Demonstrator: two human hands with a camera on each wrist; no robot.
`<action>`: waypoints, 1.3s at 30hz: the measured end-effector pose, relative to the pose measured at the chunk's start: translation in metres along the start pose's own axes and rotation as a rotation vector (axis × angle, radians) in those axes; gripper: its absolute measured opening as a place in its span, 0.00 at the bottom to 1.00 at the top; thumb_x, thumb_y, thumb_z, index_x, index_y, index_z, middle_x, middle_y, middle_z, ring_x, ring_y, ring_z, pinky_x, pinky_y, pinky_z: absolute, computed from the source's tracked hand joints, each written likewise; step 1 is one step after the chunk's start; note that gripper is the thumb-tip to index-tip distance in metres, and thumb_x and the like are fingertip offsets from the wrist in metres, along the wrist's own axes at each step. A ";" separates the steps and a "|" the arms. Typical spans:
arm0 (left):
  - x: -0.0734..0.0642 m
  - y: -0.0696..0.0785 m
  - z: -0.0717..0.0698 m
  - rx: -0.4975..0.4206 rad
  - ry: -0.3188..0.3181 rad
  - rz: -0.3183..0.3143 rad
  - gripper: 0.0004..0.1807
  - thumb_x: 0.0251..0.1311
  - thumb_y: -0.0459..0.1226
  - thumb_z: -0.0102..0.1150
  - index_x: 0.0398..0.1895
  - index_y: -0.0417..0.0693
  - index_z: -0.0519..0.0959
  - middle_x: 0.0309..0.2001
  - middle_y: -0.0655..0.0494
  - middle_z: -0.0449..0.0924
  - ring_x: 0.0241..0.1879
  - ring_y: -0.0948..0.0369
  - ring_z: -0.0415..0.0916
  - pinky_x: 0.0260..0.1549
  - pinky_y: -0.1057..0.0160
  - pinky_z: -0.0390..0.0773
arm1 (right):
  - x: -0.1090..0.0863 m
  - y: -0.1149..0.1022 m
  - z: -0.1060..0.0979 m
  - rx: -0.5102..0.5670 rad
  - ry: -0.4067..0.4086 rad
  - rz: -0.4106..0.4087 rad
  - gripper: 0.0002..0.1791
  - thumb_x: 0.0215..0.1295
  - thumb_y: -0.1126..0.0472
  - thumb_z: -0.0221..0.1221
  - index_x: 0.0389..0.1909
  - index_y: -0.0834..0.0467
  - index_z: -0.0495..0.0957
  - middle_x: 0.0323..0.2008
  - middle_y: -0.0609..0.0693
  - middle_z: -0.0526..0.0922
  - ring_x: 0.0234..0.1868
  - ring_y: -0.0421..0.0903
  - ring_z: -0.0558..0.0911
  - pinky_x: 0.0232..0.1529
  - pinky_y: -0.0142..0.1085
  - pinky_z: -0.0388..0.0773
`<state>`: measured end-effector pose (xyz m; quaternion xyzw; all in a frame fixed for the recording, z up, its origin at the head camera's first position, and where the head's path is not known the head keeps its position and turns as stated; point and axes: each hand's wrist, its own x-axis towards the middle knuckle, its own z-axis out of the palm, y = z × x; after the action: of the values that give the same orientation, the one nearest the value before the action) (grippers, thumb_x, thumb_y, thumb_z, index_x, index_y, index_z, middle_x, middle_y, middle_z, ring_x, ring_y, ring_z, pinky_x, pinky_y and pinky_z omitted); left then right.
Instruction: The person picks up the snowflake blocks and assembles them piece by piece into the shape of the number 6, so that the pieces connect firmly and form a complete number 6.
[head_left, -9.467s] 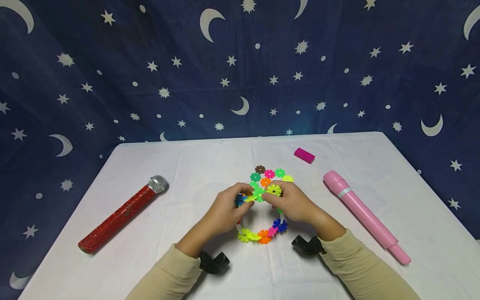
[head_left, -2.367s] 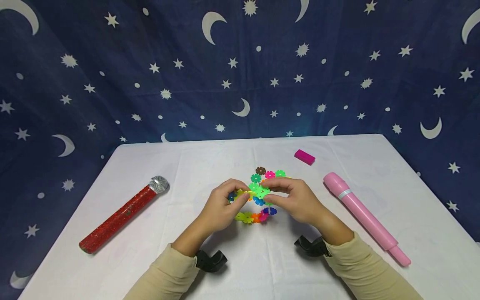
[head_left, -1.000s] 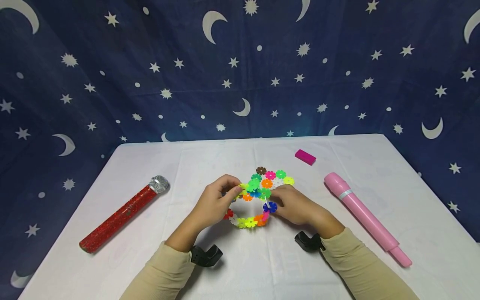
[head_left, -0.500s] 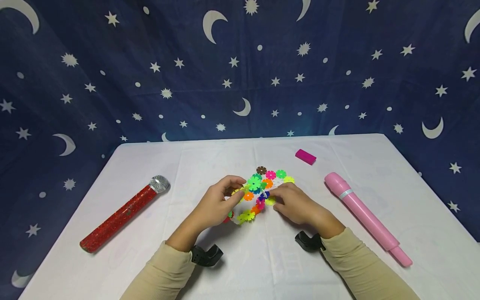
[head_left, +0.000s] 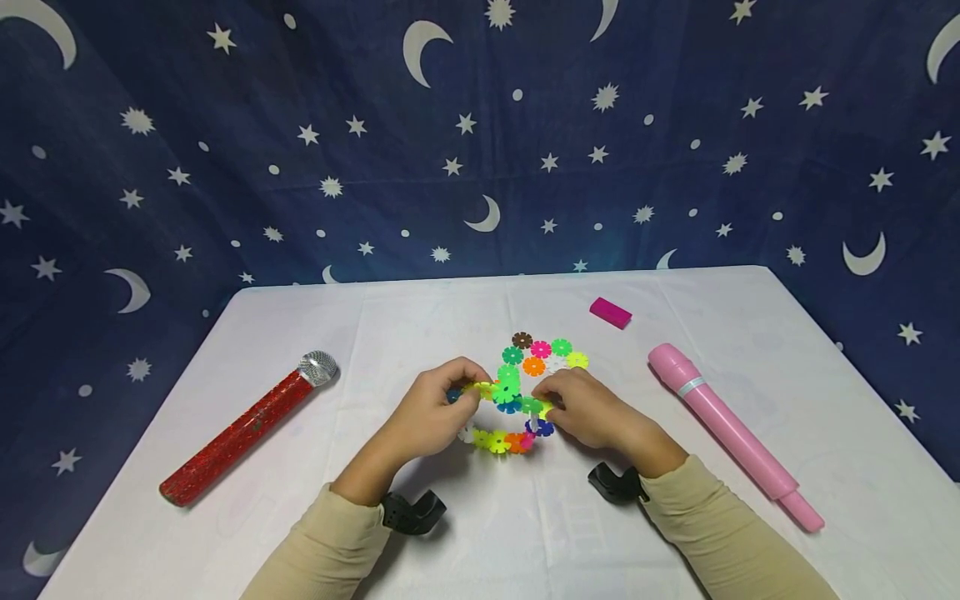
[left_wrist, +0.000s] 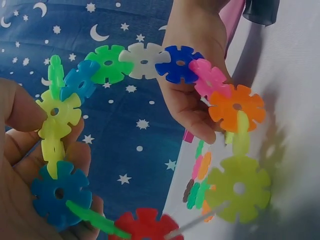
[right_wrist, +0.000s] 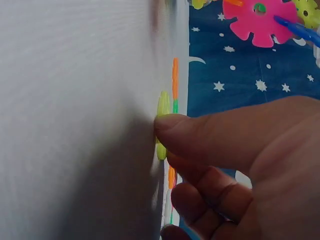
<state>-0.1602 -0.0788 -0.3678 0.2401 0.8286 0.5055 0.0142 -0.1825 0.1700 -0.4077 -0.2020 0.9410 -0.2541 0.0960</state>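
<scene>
A ring of interlocking plastic flower discs (head_left: 498, 442) in several colours is held up over the table by my left hand (head_left: 438, 408). In the left wrist view, the thumb and fingers pinch yellow discs (left_wrist: 61, 110) on its side, beside a blue disc (left_wrist: 60, 192). A green disc (head_left: 506, 392) stands out from the ring's far side. My right hand (head_left: 588, 412), low at the tabletop just right of the ring, pinches a single yellow-green disc (right_wrist: 164, 102). Behind the ring, several separate discs (head_left: 533, 367) lie flat on the white cloth.
To the left lies a red glittery toy microphone (head_left: 247, 433) with a silver head. A pink microphone-like stick (head_left: 731, 429) lies to the right. One small magenta block (head_left: 611, 312) is at the back. A dark blue starry curtain (head_left: 480, 167) hangs behind the table.
My right hand has left the ring, moved down to the table on the right and now pinches a yellow-green disc. The left hand keeps the ring, which tilted and then levelled.
</scene>
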 end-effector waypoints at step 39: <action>0.001 -0.002 -0.005 0.177 0.121 0.121 0.13 0.60 0.34 0.55 0.45 0.48 0.85 0.46 0.59 0.83 0.49 0.59 0.75 0.36 0.50 0.78 | -0.002 0.006 -0.007 0.161 0.010 -0.026 0.10 0.63 0.65 0.66 0.42 0.56 0.77 0.30 0.45 0.74 0.35 0.45 0.74 0.38 0.38 0.74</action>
<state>-0.1627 -0.0830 -0.3669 0.2589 0.8534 0.4437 -0.0878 -0.1845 0.1787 -0.4048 -0.2047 0.9151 -0.3314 0.1039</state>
